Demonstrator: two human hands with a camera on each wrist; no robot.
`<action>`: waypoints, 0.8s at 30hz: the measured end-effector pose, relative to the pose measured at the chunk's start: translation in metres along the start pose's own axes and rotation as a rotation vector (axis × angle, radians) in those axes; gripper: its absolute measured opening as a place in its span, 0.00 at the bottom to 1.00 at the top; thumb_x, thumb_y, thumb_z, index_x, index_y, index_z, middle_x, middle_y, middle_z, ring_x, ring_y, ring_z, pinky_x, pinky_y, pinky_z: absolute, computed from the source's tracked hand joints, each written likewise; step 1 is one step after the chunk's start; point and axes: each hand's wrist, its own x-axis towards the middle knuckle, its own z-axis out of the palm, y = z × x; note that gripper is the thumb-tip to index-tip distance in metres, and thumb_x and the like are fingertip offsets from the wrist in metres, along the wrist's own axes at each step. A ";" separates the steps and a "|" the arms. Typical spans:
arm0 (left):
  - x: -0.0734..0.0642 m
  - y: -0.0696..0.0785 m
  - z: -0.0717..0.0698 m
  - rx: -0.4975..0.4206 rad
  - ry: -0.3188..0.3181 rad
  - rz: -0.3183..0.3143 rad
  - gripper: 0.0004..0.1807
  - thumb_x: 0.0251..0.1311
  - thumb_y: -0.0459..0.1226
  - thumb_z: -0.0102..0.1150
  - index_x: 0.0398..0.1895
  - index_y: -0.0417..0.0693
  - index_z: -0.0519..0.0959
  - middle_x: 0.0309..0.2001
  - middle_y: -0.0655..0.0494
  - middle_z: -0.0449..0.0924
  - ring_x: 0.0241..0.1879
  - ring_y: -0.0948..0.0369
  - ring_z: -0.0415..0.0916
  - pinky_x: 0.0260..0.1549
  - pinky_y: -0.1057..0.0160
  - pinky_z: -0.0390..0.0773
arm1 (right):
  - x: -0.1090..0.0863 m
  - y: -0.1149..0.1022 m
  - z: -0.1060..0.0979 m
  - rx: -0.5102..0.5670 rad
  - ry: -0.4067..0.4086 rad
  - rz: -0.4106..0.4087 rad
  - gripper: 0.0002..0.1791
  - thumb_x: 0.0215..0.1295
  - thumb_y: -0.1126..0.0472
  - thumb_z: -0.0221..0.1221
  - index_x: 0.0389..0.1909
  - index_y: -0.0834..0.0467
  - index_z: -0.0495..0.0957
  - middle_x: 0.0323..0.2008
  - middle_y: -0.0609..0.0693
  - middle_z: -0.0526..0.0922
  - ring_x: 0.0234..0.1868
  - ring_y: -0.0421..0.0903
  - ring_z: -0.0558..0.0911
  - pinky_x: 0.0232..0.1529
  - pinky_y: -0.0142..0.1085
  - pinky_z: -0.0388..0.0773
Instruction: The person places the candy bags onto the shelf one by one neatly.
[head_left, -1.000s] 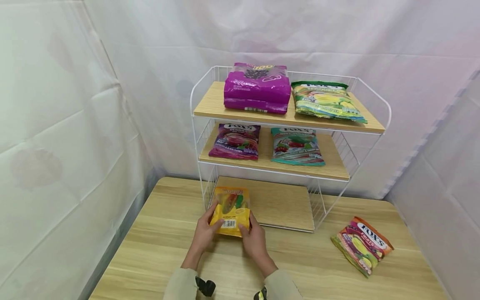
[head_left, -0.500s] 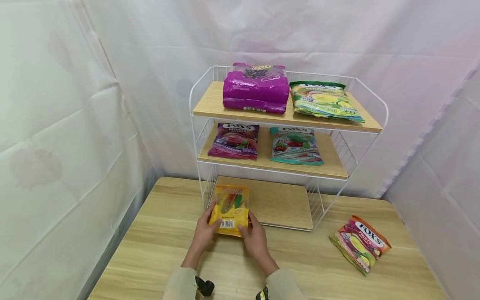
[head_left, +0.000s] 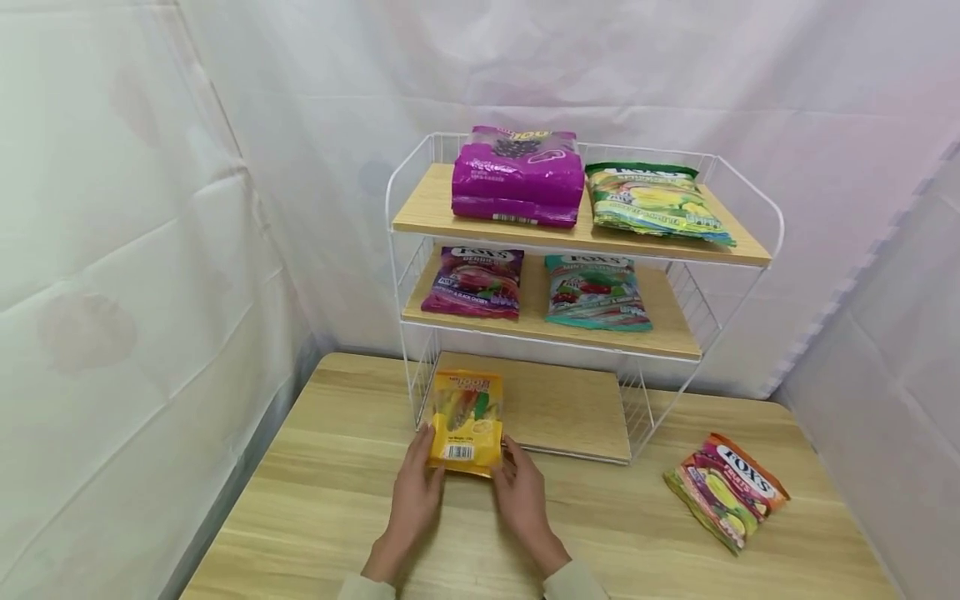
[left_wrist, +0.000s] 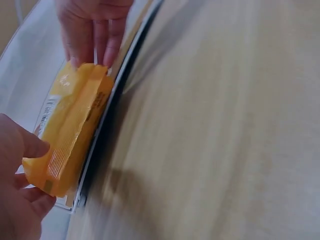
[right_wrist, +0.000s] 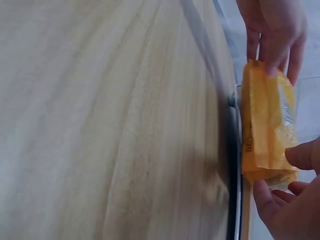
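A yellow candy bag (head_left: 468,425) with a clear window and a barcode lies at the left of the bottom shelf, its lower end at the front edge. My left hand (head_left: 412,500) is at its left lower corner, fingers loosely extended along that side. At the opposite corner is my right hand (head_left: 523,500), fingers relaxed, thumb beside the lower edge. From the left wrist, the bag's folded end (left_wrist: 70,135) shows between both hands, left thumb overlapping it. In the right wrist view the right fingertips (right_wrist: 264,192) are right at the bag's near end.
The white wire rack (head_left: 405,367) has three wooden shelves. A purple bag (head_left: 517,179) and green bags (head_left: 656,200) are on top; a berries bag (head_left: 476,283) and a teal bag (head_left: 596,292) sit mid-level. A Fox's fruits bag (head_left: 726,492) lies on the table (head_left: 315,467) at right.
Both hands have loosened and drawn back toward me; the thumbs have come off the bag's front to its lower corners. The yellow bag stays on the bottom shelf.
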 end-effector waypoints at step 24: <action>0.000 0.009 -0.001 -0.412 0.016 -0.376 0.35 0.60 0.25 0.57 0.71 0.38 0.57 0.71 0.40 0.54 0.68 0.44 0.54 0.62 0.53 0.61 | -0.006 0.002 -0.004 0.161 -0.169 0.024 0.32 0.71 0.65 0.53 0.71 0.67 0.52 0.71 0.60 0.55 0.68 0.57 0.61 0.62 0.43 0.64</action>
